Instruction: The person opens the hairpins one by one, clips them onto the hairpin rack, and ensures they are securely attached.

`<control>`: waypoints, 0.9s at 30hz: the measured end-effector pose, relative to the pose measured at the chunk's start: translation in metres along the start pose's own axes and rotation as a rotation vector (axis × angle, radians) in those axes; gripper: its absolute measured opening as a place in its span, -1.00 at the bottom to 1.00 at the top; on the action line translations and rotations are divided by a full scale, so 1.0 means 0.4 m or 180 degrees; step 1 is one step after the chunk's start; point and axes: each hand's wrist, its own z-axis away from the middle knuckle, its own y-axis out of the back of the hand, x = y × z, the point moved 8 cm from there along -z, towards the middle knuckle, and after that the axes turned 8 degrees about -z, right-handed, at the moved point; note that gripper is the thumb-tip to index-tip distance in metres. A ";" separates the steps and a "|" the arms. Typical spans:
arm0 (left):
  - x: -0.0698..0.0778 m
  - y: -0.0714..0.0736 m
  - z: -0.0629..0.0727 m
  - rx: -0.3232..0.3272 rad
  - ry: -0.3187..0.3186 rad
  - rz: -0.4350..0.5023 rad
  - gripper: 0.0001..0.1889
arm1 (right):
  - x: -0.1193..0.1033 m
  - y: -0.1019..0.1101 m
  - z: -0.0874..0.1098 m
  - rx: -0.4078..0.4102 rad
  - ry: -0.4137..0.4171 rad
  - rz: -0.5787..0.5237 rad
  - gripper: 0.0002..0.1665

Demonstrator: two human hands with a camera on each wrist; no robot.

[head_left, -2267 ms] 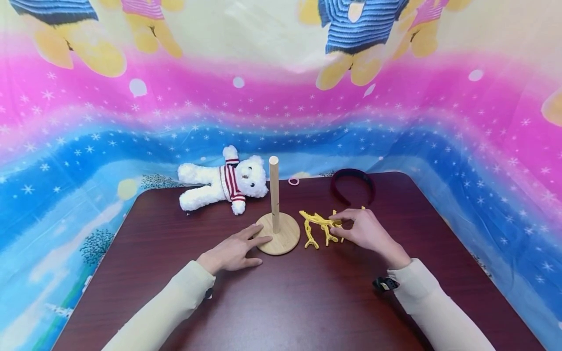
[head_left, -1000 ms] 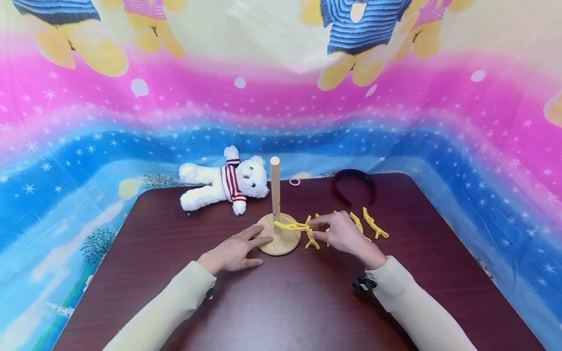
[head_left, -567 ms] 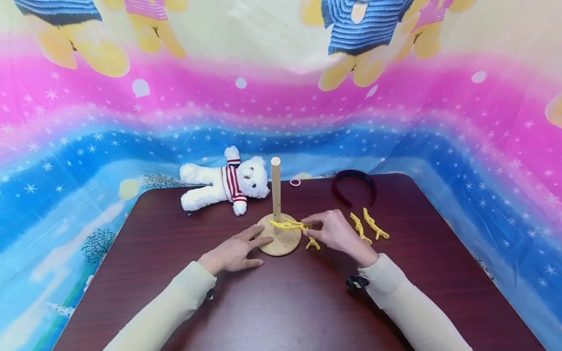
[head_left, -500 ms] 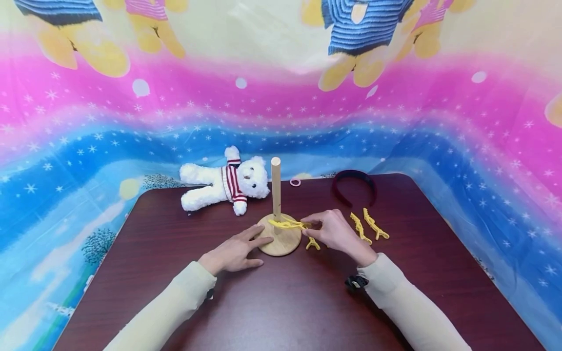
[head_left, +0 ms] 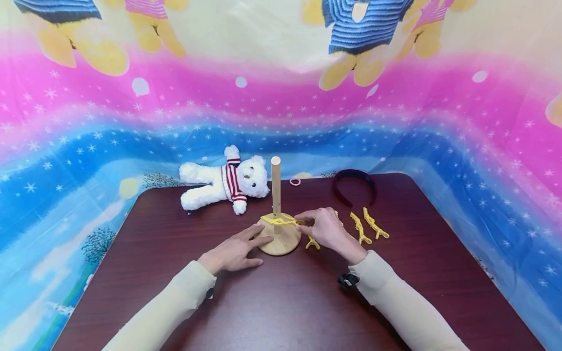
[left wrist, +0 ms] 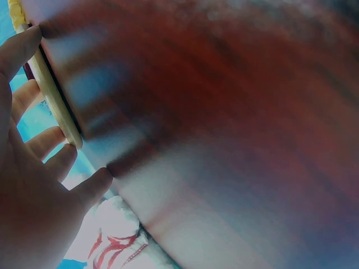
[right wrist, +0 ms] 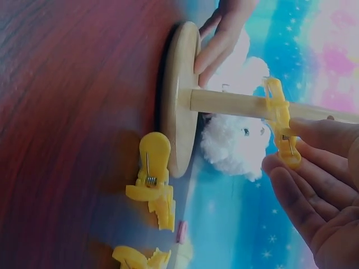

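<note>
A wooden stand has an upright post (head_left: 276,187) on a round base (head_left: 284,244). My left hand (head_left: 231,250) rests on the left side of this base, fingers spread. In my right hand (head_left: 326,229) I pinch the handle end of a yellow alligator hair clip (head_left: 276,222). The clip lies level across the lower post; the right wrist view shows its spring and the clip (right wrist: 279,112) overlapping the post. I cannot tell whether it grips the wood. Several similar yellow clips (head_left: 374,224) lie on the table to the right, some partly hidden by my right hand.
Left of the post lies a white teddy bear (head_left: 202,197) in a striped sweater. Behind are a pink hair tie (head_left: 295,182) and a dark red headband (head_left: 353,175). The dark table (head_left: 281,307) meets a patterned cloth (head_left: 461,146) at its back and sides.
My right hand has lifted one hair clip from the group and carried it left, across the post. Over the last half second it slid slightly farther left. My left hand has stayed put.
</note>
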 end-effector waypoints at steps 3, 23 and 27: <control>-0.001 0.000 0.000 -0.0002 0.0006 0.0013 -0.31 | -0.005 -0.004 -0.002 0.0054 0.0010 -0.0001 -0.75; -0.001 -0.002 0.000 -0.0082 0.0023 0.0009 -0.30 | 0.004 -0.030 -0.012 0.0230 -0.0095 0.0046 -0.75; -0.004 -0.004 0.001 -0.0103 0.0050 -0.0037 -0.30 | 0.014 -0.031 -0.013 0.0194 -0.0194 0.0032 -0.73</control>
